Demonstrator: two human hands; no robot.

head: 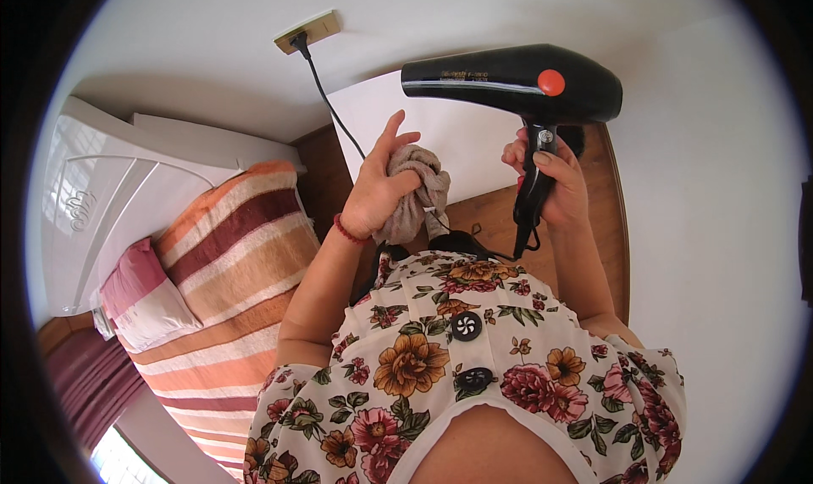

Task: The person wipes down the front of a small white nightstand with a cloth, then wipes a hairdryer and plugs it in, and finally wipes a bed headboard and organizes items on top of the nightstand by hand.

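Note:
My right hand (559,179) grips the handle of a black hair dryer (483,80) with a round orange-red spot on its side. The dryer is held up with its nozzle pointing left, above and to the right of my other hand. In my left hand (375,192) is a bunched greyish-beige cloth (416,192), the thumb pressed over it and the index finger stretched out. A red beaded bracelet circles that wrist. From the dryer's handle a black cord hangs down in front of my floral top. Whether the dryer is running cannot be seen.
A plug on a black cord (333,112) sits in a wall socket (308,32). Beyond my hands stands a white flat-topped piece of furniture (467,125) on wooden flooring (591,230). On the left are a bed with a striped blanket (241,249), a pillow (149,296) and a white headboard (95,204).

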